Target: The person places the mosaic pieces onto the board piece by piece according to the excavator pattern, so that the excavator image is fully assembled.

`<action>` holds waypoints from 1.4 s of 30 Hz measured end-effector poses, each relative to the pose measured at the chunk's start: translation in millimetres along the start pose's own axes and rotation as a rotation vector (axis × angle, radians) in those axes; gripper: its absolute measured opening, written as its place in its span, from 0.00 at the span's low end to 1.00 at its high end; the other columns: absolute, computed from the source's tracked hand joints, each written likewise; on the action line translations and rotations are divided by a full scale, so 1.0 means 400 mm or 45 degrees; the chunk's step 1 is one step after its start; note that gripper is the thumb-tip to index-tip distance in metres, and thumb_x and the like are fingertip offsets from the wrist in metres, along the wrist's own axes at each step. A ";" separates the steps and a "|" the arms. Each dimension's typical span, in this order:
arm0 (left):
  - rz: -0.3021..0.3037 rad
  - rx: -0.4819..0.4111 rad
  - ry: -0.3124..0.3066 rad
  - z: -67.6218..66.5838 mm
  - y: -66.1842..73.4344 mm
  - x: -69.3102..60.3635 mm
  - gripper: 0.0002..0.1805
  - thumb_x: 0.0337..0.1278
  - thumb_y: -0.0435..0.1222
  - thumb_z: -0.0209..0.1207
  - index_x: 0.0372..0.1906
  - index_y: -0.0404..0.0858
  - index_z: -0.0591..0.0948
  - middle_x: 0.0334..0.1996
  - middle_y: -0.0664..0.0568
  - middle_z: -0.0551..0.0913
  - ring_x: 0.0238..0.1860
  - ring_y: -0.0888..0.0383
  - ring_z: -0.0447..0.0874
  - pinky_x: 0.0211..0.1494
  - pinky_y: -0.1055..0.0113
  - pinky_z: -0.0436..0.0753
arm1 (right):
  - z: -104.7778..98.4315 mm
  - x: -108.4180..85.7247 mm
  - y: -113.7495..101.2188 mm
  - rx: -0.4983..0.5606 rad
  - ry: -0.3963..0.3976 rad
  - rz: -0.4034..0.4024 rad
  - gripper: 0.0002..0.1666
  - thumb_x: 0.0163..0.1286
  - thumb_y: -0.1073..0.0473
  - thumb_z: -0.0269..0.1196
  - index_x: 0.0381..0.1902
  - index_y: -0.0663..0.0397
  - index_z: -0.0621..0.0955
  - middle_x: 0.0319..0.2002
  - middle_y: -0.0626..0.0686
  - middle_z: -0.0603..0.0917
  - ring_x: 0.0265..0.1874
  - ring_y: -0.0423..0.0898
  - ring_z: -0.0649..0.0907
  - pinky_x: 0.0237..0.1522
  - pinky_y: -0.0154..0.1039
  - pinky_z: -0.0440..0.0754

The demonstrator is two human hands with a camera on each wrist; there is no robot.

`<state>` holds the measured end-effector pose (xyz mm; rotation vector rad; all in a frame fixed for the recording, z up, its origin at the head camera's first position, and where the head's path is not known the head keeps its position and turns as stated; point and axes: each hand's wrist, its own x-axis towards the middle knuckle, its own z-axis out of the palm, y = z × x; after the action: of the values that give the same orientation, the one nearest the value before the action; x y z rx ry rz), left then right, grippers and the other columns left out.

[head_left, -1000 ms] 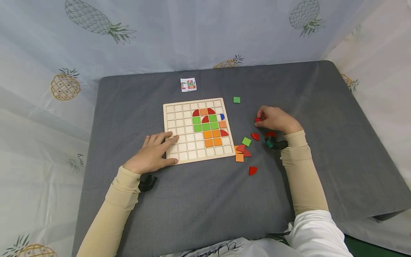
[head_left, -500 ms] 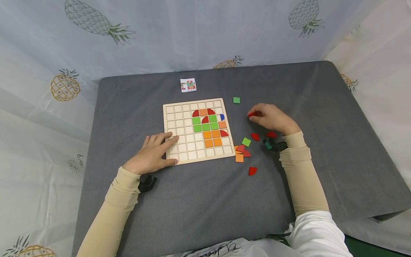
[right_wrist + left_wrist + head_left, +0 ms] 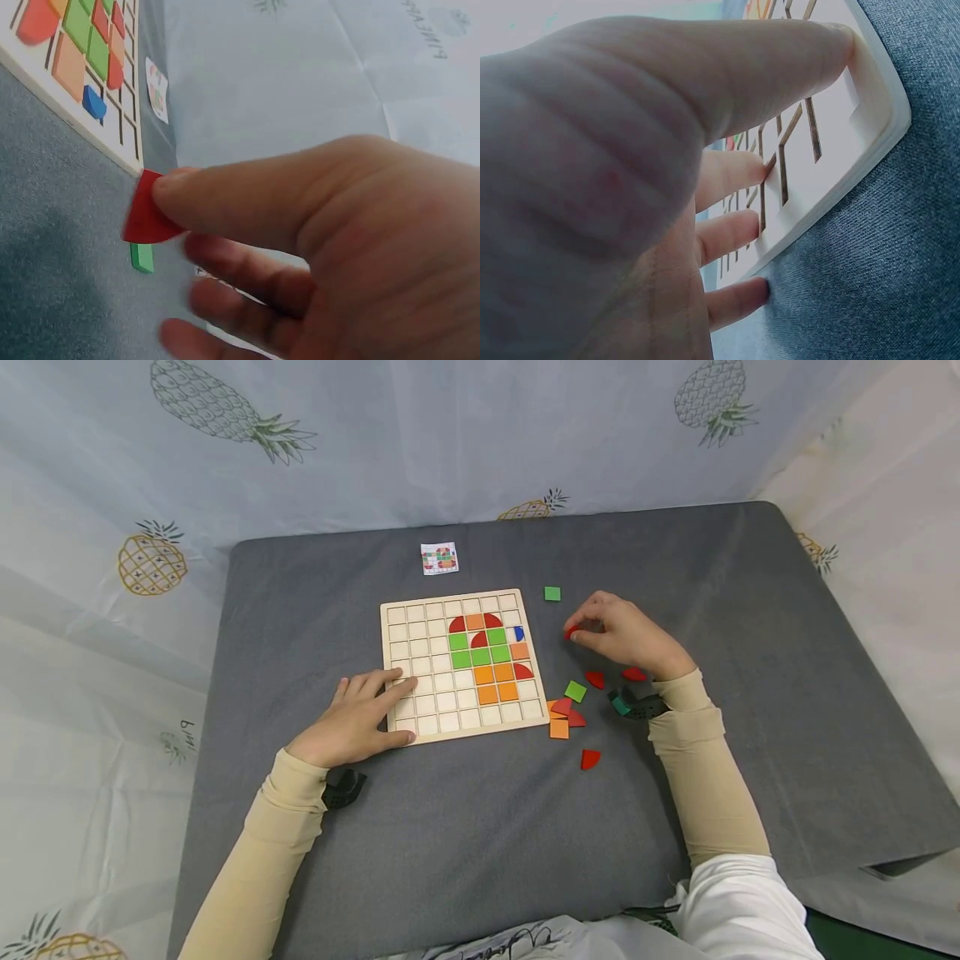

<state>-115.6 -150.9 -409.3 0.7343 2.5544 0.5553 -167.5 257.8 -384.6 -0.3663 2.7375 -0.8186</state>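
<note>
A wooden grid board (image 3: 427, 703) lies on the grey-covered table, with red, green and orange tiles and one blue tile (image 3: 519, 633) set in its right half. My left hand (image 3: 356, 714) rests on the board's left edge, fingers spread and straight, the thumb (image 3: 780, 67) on the near corner. Right of the board, my right hand (image 3: 626, 631) pinches a red quarter-circle tile (image 3: 150, 210) between thumb and forefinger, held above the cloth. The other fingers of that hand are loosely bent. Beyond the board lies a small printed pattern card (image 3: 439, 558).
Loose tiles lie right of the board: a green square (image 3: 552, 594) at the back, another green square (image 3: 575, 691), an orange square (image 3: 558, 728) by the corner, and several red quarter-circles, one nearer the front (image 3: 590, 759). A pineapple-print curtain (image 3: 390, 443) hangs behind the table.
My right hand has moved left and slightly away from me toward the board, carrying the red quarter-circle tile. The left hand and the board have stayed in place.
</note>
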 end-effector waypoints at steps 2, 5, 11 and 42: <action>-0.001 -0.001 -0.001 0.001 0.000 0.000 0.42 0.64 0.47 0.65 0.79 0.43 0.62 0.77 0.40 0.59 0.76 0.34 0.54 0.74 0.25 0.45 | 0.004 0.001 -0.007 0.007 0.009 -0.023 0.11 0.72 0.62 0.65 0.49 0.54 0.86 0.45 0.54 0.82 0.40 0.49 0.76 0.40 0.43 0.76; -0.003 -0.002 -0.002 0.001 0.000 0.001 0.43 0.64 0.48 0.65 0.79 0.44 0.61 0.77 0.40 0.59 0.76 0.34 0.53 0.74 0.25 0.44 | 0.011 0.001 -0.021 0.064 -0.024 -0.011 0.10 0.72 0.61 0.64 0.50 0.53 0.86 0.43 0.54 0.85 0.38 0.49 0.78 0.40 0.42 0.78; 0.000 -0.001 0.001 0.002 -0.002 0.002 0.43 0.64 0.48 0.65 0.79 0.44 0.61 0.77 0.41 0.58 0.76 0.34 0.53 0.75 0.25 0.44 | 0.033 0.008 -0.046 0.128 -0.129 -0.009 0.09 0.72 0.59 0.65 0.48 0.50 0.85 0.42 0.51 0.87 0.36 0.47 0.80 0.39 0.40 0.79; 0.008 0.016 0.002 0.003 -0.004 0.003 0.42 0.64 0.48 0.65 0.79 0.43 0.62 0.77 0.40 0.59 0.75 0.34 0.54 0.74 0.24 0.46 | 0.107 0.032 -0.074 0.060 -0.474 -0.083 0.05 0.72 0.55 0.66 0.36 0.49 0.85 0.28 0.48 0.82 0.24 0.43 0.75 0.28 0.37 0.75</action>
<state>-116.4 -151.2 -411.2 0.7468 2.5605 0.5423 -160.9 208.4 -404.7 -0.5411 2.3685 -0.7443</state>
